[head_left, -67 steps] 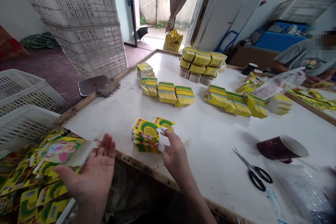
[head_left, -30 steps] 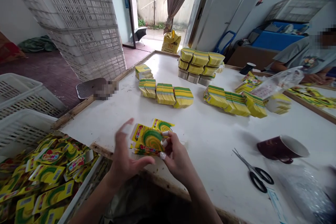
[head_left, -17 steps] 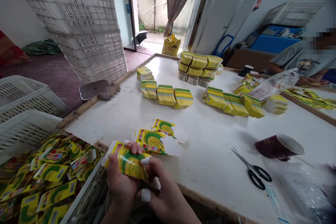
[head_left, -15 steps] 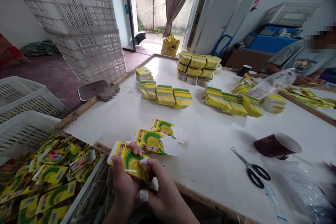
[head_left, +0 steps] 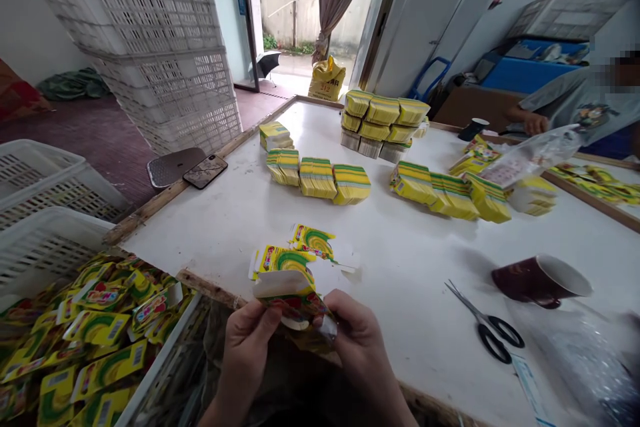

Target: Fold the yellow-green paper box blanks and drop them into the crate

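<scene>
My left hand [head_left: 247, 340] and my right hand [head_left: 357, 337] both pinch one flat yellow-and-green printed carton [head_left: 295, 303] at the near edge of the white table [head_left: 400, 260]; its white underside is turned up. My right fingertips carry white tape. Just beyond the held piece lies a small pile of the same cartons [head_left: 285, 260], with one more single carton [head_left: 313, 239] behind it.
A white crate [head_left: 65, 240] at my left is full of loose cartons [head_left: 90, 340]. Banded bundles [head_left: 320, 177] and a stacked block [head_left: 385, 121] sit farther back. Scissors [head_left: 485, 328] and a dark mug [head_left: 543, 280] lie right. Another person [head_left: 580, 107] works at the far right. A phone [head_left: 205, 171] rests left.
My left hand took a carton from the crate and brought it over to the right hand. Both hands have since turned it so its white side faces up.
</scene>
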`<state>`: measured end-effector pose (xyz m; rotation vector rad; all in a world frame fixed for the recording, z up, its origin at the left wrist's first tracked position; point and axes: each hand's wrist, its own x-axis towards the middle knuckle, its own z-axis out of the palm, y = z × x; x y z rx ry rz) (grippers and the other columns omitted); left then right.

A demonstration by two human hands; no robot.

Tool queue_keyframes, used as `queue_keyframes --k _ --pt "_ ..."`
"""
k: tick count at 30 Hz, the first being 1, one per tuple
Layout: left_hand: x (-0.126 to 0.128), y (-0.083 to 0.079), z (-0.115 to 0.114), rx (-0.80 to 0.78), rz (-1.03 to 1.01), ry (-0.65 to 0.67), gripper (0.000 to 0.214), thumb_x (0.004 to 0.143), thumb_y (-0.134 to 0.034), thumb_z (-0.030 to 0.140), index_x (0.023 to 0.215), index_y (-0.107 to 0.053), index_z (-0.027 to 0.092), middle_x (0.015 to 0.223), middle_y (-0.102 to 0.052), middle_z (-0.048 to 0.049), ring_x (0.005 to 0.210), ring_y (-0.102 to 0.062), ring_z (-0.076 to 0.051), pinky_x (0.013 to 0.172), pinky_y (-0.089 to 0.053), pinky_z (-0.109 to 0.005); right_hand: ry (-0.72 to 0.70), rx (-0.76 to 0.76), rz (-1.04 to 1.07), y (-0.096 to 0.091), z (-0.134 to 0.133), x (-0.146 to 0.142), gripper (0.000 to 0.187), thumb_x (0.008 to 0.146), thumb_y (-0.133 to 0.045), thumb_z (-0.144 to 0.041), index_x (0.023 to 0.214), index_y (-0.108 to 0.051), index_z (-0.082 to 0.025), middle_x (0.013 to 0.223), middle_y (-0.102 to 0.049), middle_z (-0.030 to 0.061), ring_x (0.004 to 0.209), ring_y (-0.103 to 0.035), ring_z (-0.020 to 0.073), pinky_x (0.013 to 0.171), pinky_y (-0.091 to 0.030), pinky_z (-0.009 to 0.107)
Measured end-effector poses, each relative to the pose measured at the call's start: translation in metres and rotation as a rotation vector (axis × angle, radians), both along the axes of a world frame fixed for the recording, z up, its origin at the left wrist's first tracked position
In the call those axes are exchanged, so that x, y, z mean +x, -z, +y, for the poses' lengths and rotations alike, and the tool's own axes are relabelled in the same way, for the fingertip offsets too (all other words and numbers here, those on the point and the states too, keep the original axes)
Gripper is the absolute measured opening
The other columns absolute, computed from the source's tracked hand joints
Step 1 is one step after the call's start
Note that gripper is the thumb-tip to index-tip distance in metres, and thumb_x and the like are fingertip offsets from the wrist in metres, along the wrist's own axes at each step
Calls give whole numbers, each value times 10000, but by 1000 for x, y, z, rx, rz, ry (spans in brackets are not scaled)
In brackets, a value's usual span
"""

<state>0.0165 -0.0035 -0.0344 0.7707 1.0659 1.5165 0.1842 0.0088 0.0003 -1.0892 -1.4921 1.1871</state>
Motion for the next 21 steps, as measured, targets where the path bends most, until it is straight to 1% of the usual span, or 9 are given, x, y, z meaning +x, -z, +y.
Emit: queue_keyframes --k 3,5,7,9,11,14,16,17,21 --pt "-24 -16 2 70 32 132 692 771 -520 760 1136 -724 209 1090 -743 -134 938 -702 -320 863 -559 -465 -182 113 -224 -14 2 17 182 864 -559 -149 821 -723 -216 758 -632 26 688 -584 165 614 -451 250" --pt "-37 -26 2 114 135 301 876 722 -411 858 1296 -627 232 1264 -666 -157 1082 -651 -360 934 -515 -509 -339 166 -399 -24 2 23 321 838 -525 -36 918 -748 -253 820 -663 34 759 -616 178 664 -473 257" --pt "-41 -33 1 91 350 530 916 644 -617 797 1384 -540 262 1381 -585 -146 1188 -588 -392 1005 -458 -536 -454 217 -552 -31 -1 23 344 828 -556 -8 932 -757 -268 834 -681 35 801 -617 196 707 -486 279" --pt "-34 -37 -1 39 565 758 945 549 -848 576 1386 -524 281 1381 -589 -114 1195 -578 -397 1008 -458 -523 -520 261 -648 -34 -5 20 231 845 -636 -77 882 -757 -271 809 -690 26 792 -604 207 747 -496 316" --pt "-21 -37 -4 -10 668 882 818 566 -870 340 1319 -559 271 1265 -665 -63 1115 -626 -345 952 -507 -449 -491 299 -649 -30 -9 18 181 857 -656 -124 889 -744 -279 827 -691 16 819 -606 213 866 -492 379" --pt "-7 -31 -9 -81 720 741 696 655 -753 189 1298 -489 226 1180 -682 -46 1057 -646 -270 921 -516 -352 -181 329 -527 -14 -15 22 402 861 -595 -97 1218 -625 -280 1160 -639 78 1134 -562 272 1070 -386 480" --pt "-3 -26 -13 -84 782 590 734 692 -728 201 1337 -379 219 1207 -662 -83 1070 -643 -270 919 -513 -351 63 279 -401 -1 -17 22 598 867 -603 -159 1428 -417 -253 1419 -467 140 1336 -422 309 1107 -360 492" --pt "-2 -23 -16 -54 815 548 755 709 -720 213 1352 -325 225 1225 -652 -101 1073 -644 -274 913 -515 -359 123 220 -321 5 -19 21 626 883 -602 -214 1460 -360 -245 1459 -430 150 1361 -403 312 1109 -365 492" --pt "7 -18 -24 188 904 520 829 733 -683 173 1367 -164 293 1285 -613 -111 1079 -651 -261 883 -526 -352 -3 -121 28 20 -24 3 487 965 -489 -404 1421 -444 -240 1312 -606 142 1248 -553 304 1033 -464 475"
